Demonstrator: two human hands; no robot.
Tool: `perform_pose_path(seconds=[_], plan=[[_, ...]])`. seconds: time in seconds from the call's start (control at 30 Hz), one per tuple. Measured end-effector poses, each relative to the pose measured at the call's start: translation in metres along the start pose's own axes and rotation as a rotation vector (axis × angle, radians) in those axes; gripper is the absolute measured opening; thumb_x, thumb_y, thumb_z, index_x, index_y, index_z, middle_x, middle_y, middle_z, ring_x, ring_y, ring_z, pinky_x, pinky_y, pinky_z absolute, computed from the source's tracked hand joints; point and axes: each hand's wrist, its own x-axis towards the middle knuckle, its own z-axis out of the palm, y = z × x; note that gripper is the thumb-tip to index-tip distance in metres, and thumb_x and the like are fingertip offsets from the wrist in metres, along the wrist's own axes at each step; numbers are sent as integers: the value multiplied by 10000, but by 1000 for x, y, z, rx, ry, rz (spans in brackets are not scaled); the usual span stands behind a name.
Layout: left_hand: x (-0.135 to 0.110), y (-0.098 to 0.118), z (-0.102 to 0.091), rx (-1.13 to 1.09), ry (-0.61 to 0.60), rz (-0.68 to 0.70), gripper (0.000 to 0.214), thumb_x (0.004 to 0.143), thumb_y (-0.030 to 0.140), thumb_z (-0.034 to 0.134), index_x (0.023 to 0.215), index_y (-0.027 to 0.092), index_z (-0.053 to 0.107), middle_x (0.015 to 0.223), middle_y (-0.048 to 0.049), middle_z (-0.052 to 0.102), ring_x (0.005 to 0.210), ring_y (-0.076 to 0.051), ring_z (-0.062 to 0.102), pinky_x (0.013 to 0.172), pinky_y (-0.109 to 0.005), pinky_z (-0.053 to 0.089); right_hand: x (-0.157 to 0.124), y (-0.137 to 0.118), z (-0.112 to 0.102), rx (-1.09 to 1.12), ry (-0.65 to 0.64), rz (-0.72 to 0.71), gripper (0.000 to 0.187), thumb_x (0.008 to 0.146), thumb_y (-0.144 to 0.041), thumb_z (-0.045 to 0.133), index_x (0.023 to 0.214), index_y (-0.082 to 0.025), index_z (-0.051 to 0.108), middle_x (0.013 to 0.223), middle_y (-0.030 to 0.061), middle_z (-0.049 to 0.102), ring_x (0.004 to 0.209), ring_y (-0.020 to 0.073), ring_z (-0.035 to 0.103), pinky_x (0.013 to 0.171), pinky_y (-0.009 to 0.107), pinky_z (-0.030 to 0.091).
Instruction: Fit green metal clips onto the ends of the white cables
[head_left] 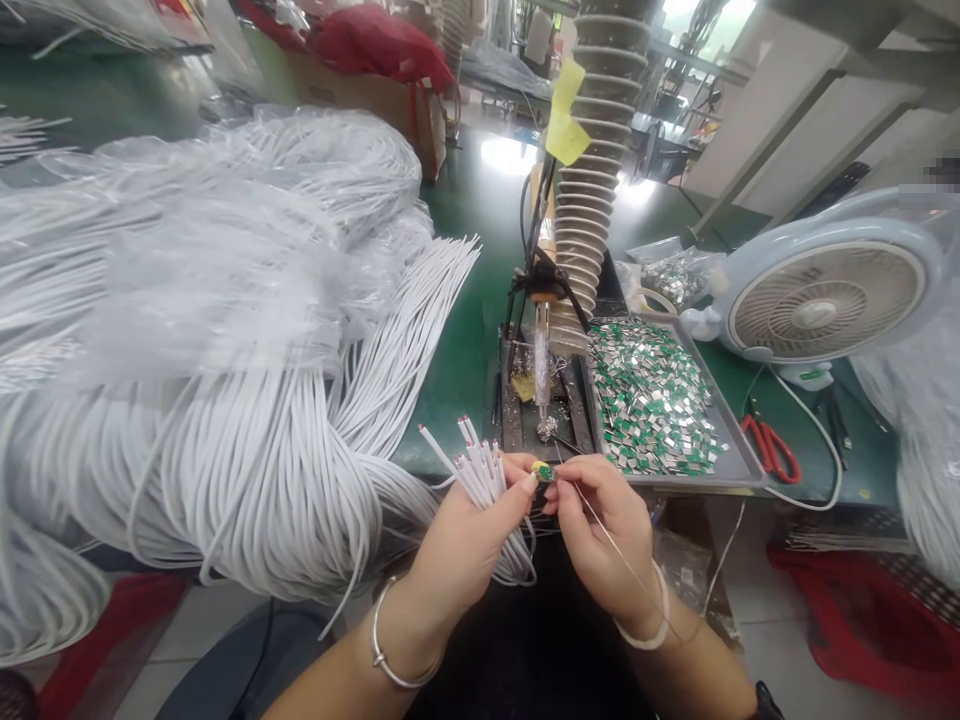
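Note:
My left hand (465,535) is closed round a bunch of white cable ends (480,470) with red-tipped stripped wires fanning upward. Its thumb and forefinger pinch a small green circuit board (543,470). My right hand (600,525) is closed in a pinch right next to that board and holds a thin solder wire (622,565) that trails back over my wrist. Just beyond my fingers a soldering iron (541,365) hangs tip-down in a black stand (536,410).
A huge heap of white cables (210,400) under clear plastic fills the left. A metal tray (739,470) of several small green boards sits right of the stand. A pale blue fan (825,295), red-handled cutters (769,445) and a ribbed hose (596,170) stand behind.

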Motion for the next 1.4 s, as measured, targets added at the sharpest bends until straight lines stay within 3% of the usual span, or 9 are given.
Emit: perform_pose_path(seconds=[0.63, 0.77, 0.87, 1.03, 1.1, 1.27, 1.4], plan=[[0, -1, 1, 161, 115, 29, 120, 731, 229, 616, 637, 180, 560, 762, -27, 594, 842, -193, 550, 803, -305, 402, 3, 1, 0, -148, 46, -148, 164, 835, -76, 446, 876, -196, 551, 776, 45, 582, 720, 157, 572, 624, 306, 513], [5, 0, 3, 188, 172, 25, 140, 725, 243, 614, 614, 183, 554, 665, -10, 571, 861, -206, 557, 826, -314, 390, -4, 6, -3, -165, 85, -211, 230, 842, -72, 418, 984, -206, 539, 795, 56, 591, 750, 179, 588, 646, 347, 520], [10, 0, 3, 204, 182, 42, 142, 727, 232, 601, 600, 185, 558, 687, -10, 586, 872, -199, 564, 833, -303, 390, -6, 5, -5, -104, 26, -230, 286, 847, -63, 426, 1067, -213, 531, 843, 66, 621, 792, 180, 606, 672, 344, 537], [12, 0, 5, 235, 208, 47, 138, 725, 227, 604, 606, 175, 557, 845, -38, 624, 910, -206, 571, 848, -310, 397, 0, 1, -5, -33, -222, -273, 208, 865, -80, 434, 993, -178, 566, 829, 76, 623, 781, 163, 597, 669, 305, 541], [10, 0, 5, 250, 201, 33, 139, 725, 238, 606, 616, 172, 551, 888, -40, 622, 890, -198, 571, 839, -310, 402, 3, 0, -4, -27, -246, -295, 193, 869, -86, 435, 979, -164, 573, 826, 82, 624, 774, 162, 596, 672, 304, 542], [8, -1, 4, 264, 171, 37, 142, 749, 252, 590, 639, 176, 542, 929, -35, 609, 907, -181, 551, 848, -303, 390, -1, 1, -2, 47, -106, -257, 234, 854, -66, 451, 1011, -162, 596, 827, 74, 639, 778, 156, 619, 659, 290, 553], [11, -3, 3, 259, 161, 34, 130, 758, 229, 587, 654, 177, 527, 932, -33, 602, 893, -176, 544, 838, -310, 383, -7, 9, 5, 15, 100, -252, 344, 842, -26, 455, 1115, -199, 573, 888, 62, 669, 790, 151, 642, 652, 294, 574]])
